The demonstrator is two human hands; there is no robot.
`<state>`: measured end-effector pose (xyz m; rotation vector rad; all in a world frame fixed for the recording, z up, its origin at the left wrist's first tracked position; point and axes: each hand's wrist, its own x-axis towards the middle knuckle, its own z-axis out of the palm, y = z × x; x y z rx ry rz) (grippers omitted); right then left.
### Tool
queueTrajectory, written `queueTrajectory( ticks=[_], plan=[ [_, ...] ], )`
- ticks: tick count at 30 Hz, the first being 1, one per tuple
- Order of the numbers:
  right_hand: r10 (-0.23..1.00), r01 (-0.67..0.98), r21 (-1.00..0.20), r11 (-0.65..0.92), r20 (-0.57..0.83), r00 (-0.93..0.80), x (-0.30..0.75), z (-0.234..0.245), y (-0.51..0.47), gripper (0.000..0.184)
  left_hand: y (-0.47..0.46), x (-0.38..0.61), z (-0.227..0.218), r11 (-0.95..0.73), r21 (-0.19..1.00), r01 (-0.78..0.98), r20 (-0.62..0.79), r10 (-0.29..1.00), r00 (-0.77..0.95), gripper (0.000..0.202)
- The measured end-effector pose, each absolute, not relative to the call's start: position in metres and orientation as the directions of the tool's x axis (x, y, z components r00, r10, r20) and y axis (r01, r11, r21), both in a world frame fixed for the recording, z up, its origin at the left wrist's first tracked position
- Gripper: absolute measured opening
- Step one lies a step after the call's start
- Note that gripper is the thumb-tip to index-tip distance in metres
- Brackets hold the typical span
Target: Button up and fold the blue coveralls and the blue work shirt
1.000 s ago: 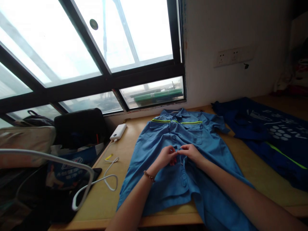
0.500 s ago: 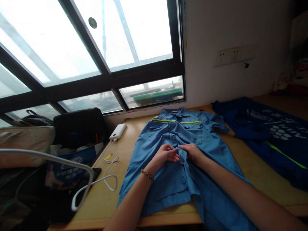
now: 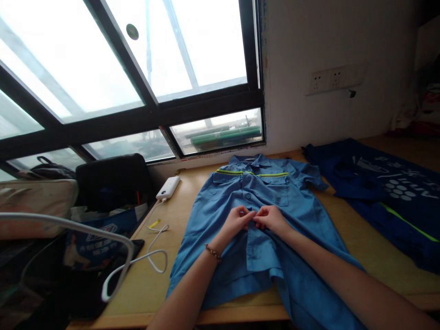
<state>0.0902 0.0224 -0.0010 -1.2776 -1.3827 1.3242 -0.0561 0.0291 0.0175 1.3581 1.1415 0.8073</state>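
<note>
A blue short-sleeved shirt with a yellow-green stripe across the chest lies face up on the wooden table, its collar toward the window. My left hand and my right hand meet at the middle of its button front. Both pinch the cloth along the placket, fingertips nearly touching. Whatever button or buttonhole sits between them is hidden by the fingers. Above the hands, buttons show on the upper placket. Below, the front edge hangs loose, with its lower corner folded over. A beaded bracelet circles my left wrist.
A white power bank with a white cable lies left of the shirt. To the right is a dark blue garment with white print. Bags crowd the left side. A window and a wall socket stand behind.
My hands have drawn together, the right now pinching right beside the left. The front edge of the shirt has turned over, covering the lower button that showed before.
</note>
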Motion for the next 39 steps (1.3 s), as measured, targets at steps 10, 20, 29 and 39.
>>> queueTrajectory(
  ticks=[10, 20, 29, 39],
  plan=[
    [0.967, 0.555, -0.792, 0.256, 0.222, -0.129, 0.087, -0.009, 0.015, 0.01, 0.029, -0.051, 0.003, 0.127, 0.975, 0.185, -0.159, 0.972, 0.172, 0.02],
    [0.935, 0.556, -0.752, 0.354, 0.264, -0.237, 0.085, -0.002, 0.009, 0.011, 0.031, -0.056, -0.002, 0.469, 0.875, -0.121, -0.443, 0.876, 0.189, 0.035],
    [0.95, 0.449, -0.838, 0.309, 0.256, -0.177, 0.086, -0.008, 0.015, 0.013, 0.028, -0.053, -0.001, 0.427, 0.888, -0.17, -0.399, 0.9, 0.174, 0.034],
    [0.949, 0.491, -0.813, 0.314, 0.276, -0.15, 0.086, -0.01, 0.017, 0.011, 0.03, -0.055, 0.003, 0.471, 0.867, -0.164, -0.432, 0.873, 0.225, 0.034]
  ],
)
